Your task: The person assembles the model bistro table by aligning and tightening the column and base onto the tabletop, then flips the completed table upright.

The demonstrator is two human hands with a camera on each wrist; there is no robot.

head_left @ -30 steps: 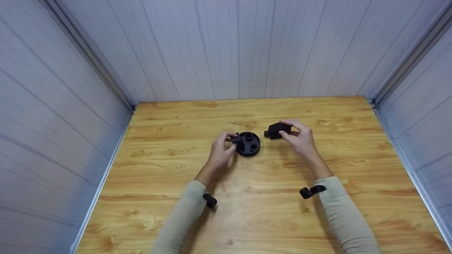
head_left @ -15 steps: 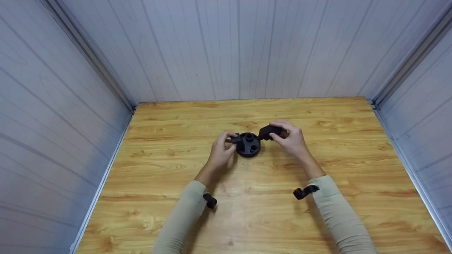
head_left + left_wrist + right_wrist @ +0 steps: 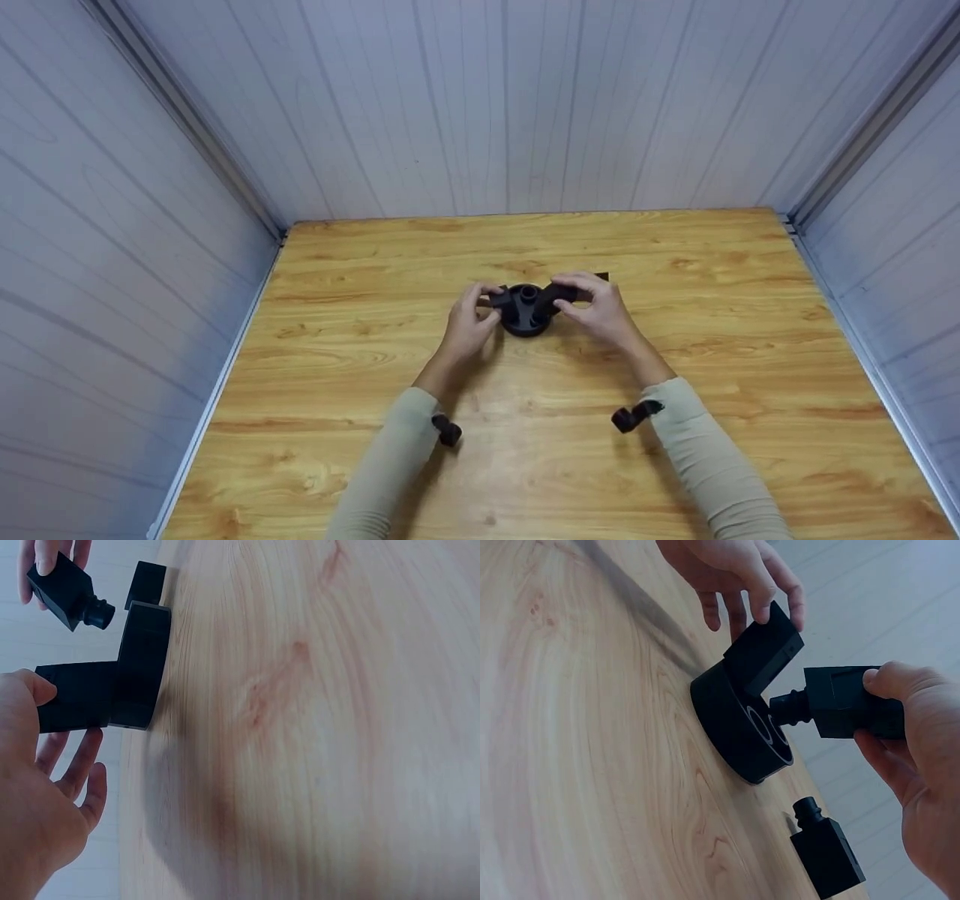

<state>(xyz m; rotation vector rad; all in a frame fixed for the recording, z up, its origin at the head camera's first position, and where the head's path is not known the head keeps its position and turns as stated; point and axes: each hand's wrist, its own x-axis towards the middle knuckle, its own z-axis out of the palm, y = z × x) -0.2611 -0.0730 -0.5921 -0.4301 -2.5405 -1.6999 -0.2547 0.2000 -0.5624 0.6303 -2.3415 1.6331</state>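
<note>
A round black base (image 3: 517,328) with raised ring sockets sits on the table. My left hand (image 3: 466,330) pinches a black box-shaped piece (image 3: 79,694), which stands up from the base's left side; its lower end is hidden in the base. Between thumb and fingers, my right hand (image 3: 604,311) holds a similar black bottle-like piece (image 3: 855,701), tilted, with its ridged neck (image 3: 791,709) pointing at a socket. In the left wrist view a small gap shows between that neck and the base.
Another black bottle-like piece with a ridged neck (image 3: 829,855) is on the table beyond the base, mostly behind my right hand in the head view. The wood-grain table (image 3: 517,465) meets pale panel walls (image 3: 465,105) at the back and sides.
My right hand has moved left and slightly nearer, bringing its bottle-like piece over the round base. Another black piece has come into view behind that hand. My left hand has stayed put.
</note>
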